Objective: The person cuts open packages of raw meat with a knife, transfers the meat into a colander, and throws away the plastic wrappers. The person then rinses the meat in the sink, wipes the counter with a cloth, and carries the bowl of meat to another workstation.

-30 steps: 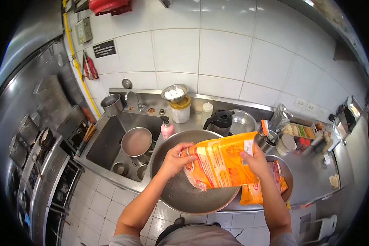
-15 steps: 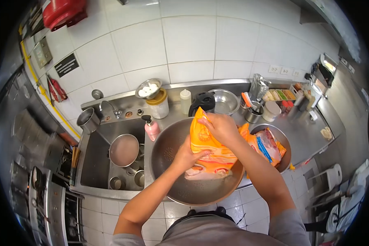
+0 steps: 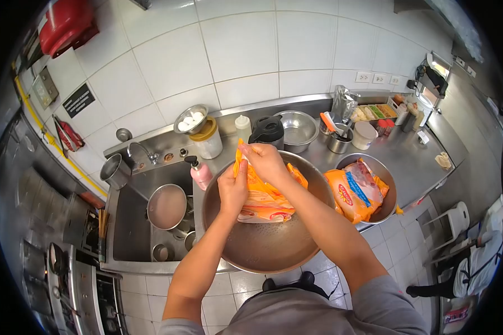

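Note:
An orange plastic bag (image 3: 265, 201) with pinkish contents showing at its lower edge is inside a large steel bowl (image 3: 274, 251). My left hand (image 3: 233, 188) grips the bag's upper left side. Close beside it, my right hand (image 3: 262, 161) pinches the bag's top corner, and the two hands nearly touch. To the right, a smaller metal bowl (image 3: 392, 181) holds more orange packaging (image 3: 349, 195) with a blue strip and reddish contents visible.
On the left, a sink (image 3: 129, 229) contains a pot of cloudy liquid (image 3: 167, 206). Behind the large bowl are a pink pump bottle (image 3: 200, 174), a yellow-lidded container (image 3: 208, 144), a black jug (image 3: 267, 131) and a steel bowl (image 3: 297, 129). Another person (image 3: 475, 268) is at the lower right.
The bag has gone from being held stretched wide and flat to gathered and bunched upright over the large bowl. Both hands have come together at its top. The view has shifted rightward.

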